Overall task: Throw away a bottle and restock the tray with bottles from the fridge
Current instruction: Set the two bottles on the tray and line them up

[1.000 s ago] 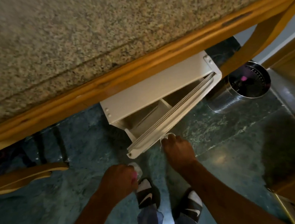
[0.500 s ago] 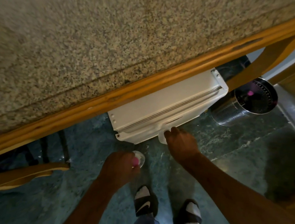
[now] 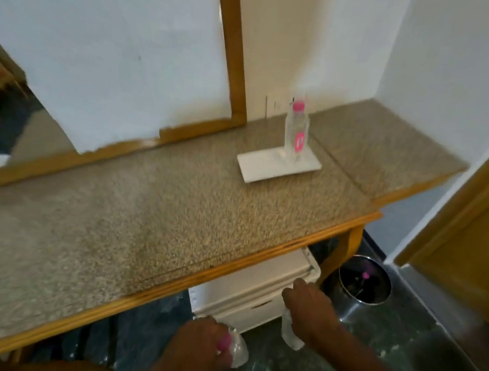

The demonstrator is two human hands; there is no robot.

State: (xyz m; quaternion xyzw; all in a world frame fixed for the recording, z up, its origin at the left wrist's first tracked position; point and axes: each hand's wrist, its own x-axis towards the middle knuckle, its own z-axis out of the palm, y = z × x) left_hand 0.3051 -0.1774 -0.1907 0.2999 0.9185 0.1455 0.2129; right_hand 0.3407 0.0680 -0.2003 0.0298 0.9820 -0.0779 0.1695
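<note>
Mirror (image 3: 86,64) in a wooden frame fills the left of my feed, leaning over a speckled stone counter (image 3: 153,216) edged in wood. Low in the frame, my left hand (image 3: 195,348) is closed around a clear plastic bottle (image 3: 237,350) with a pink cap, held below the counter's front edge and above the dark green floor (image 3: 355,358). Just beyond it sits the small white fridge (image 3: 255,294) under the counter, its door shut. My right hand (image 3: 308,310) is curled around a second clear bottle (image 3: 288,332), which hangs downward from the fist, just in front of the fridge door; whether the knuckles touch the door I cannot tell through the blur. Up on the counter, right of centre, a flat white tray (image 3: 268,165) carries one upright bottle with a pink cap and pink label (image 3: 296,133), standing at the tray's right end near the wall. Right of the fridge, beside the counter's curved wooden leg (image 3: 346,252), a round metal bin (image 3: 365,285) stands on the floor with something pink showing inside it. A wooden door (image 3: 473,232) closes off the far right edge.
</note>
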